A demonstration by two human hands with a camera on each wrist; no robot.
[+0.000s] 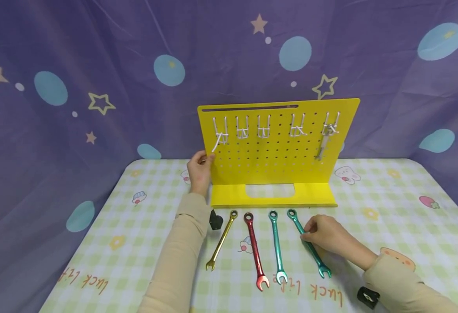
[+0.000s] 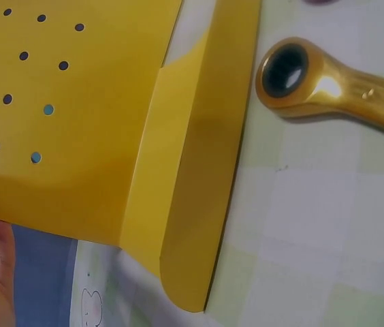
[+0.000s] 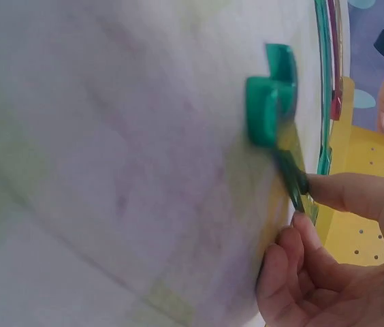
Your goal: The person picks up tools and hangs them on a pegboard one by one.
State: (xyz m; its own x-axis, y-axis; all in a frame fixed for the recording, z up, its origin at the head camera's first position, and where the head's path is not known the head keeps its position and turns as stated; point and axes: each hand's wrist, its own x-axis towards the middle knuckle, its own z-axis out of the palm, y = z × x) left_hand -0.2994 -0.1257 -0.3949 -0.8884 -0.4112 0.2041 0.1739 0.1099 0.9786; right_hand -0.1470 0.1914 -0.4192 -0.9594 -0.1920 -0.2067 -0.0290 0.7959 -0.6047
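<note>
My right hand (image 1: 326,233) pinches the shaft of the rightmost green combination wrench (image 1: 315,256) between thumb and fingers. In the right wrist view, its green open end (image 3: 263,112) tips toward the camera. At the left edge of a yellow pegboard (image 1: 268,174), my left hand (image 1: 200,173) grips the board's side; some of its fingers (image 2: 1,255) show past the edge in the left wrist view. To the left of the held wrench lie another green wrench (image 1: 277,248), a red wrench (image 1: 254,248) and a gold wrench (image 1: 223,239), ring ends toward the board.
White wire hooks (image 1: 242,132) line the board's upper part. From the rightmost hook hangs a silver wrench (image 1: 322,145). The board stands on a checked tablecloth (image 1: 154,226), with a purple patterned curtain (image 1: 221,39) behind.
</note>
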